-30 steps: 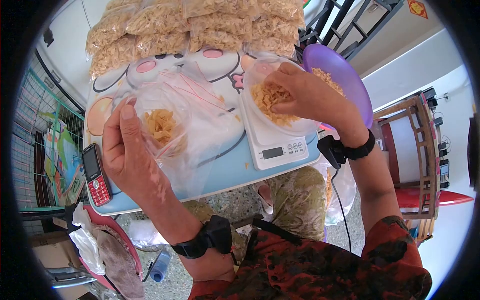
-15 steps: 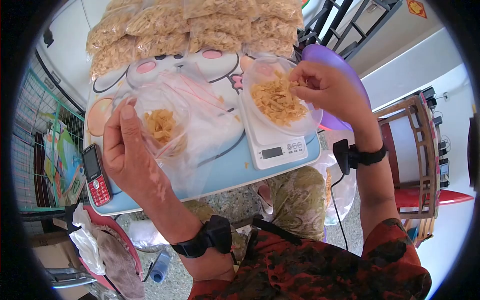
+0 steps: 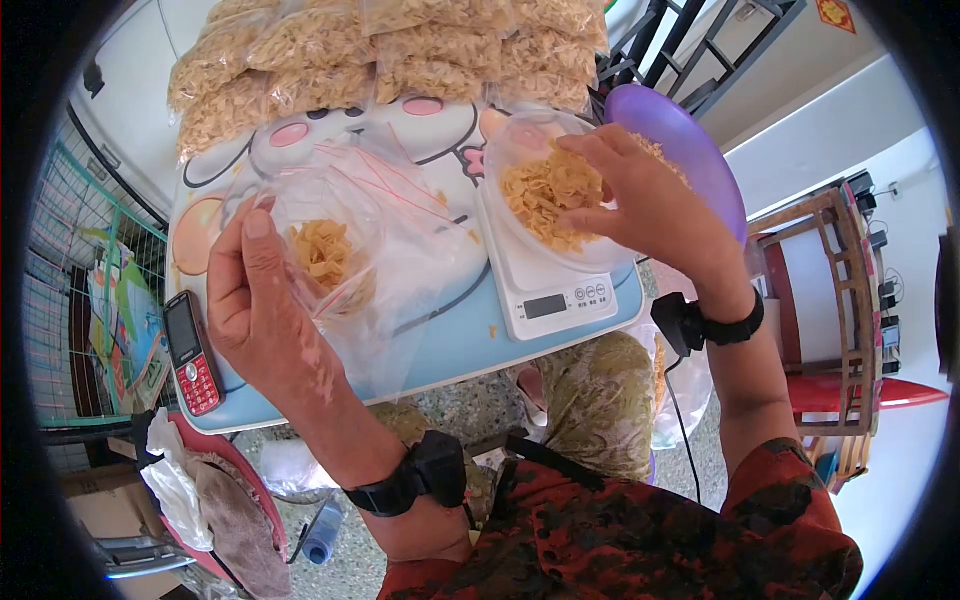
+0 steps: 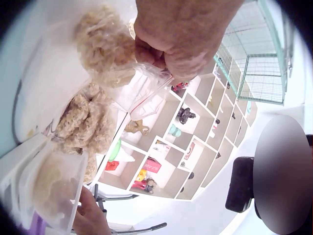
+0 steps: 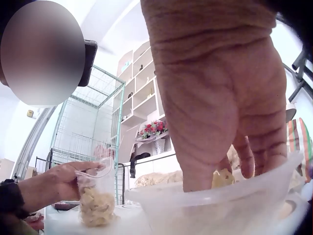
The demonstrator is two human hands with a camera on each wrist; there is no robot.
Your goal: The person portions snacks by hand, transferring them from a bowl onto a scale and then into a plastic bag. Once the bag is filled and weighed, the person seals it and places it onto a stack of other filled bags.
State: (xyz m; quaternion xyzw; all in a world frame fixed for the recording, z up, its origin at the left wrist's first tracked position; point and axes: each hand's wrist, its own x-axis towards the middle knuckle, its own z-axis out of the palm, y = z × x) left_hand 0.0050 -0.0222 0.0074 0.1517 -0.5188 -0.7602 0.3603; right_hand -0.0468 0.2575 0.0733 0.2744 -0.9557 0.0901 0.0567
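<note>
At the left, the left hand point(image 3: 265, 300) pinches the rim of a clear zip bag point(image 3: 350, 265) with yellowish flakes point(image 3: 322, 252) at its bottom; the left wrist view shows this grip on the bag point(image 4: 105, 49) too. A translucent bowl point(image 3: 520, 135) holding more flakes point(image 3: 540, 190) stands on a white scale point(image 3: 530, 290). Over the bowl's right side is the right hand point(image 3: 650, 195), thumb and fingers spread apart, fingertips at the flakes. In the right wrist view that hand point(image 5: 220, 98) reaches down inside the bowl's rim point(image 5: 195, 196).
Filled bags point(image 3: 430, 50) are stacked along the table's back. A purple basin point(image 3: 690, 130) with flakes is behind the bowl at the right. A red and black phone point(image 3: 190, 350) lies by the table's left edge, beside a green wire cage point(image 3: 100, 270).
The right hand rose from the flakes to the bowl's right edge with fingers pinched, then came back left over the flakes with its fingers spread. The left hand stays in place with the bag.
</note>
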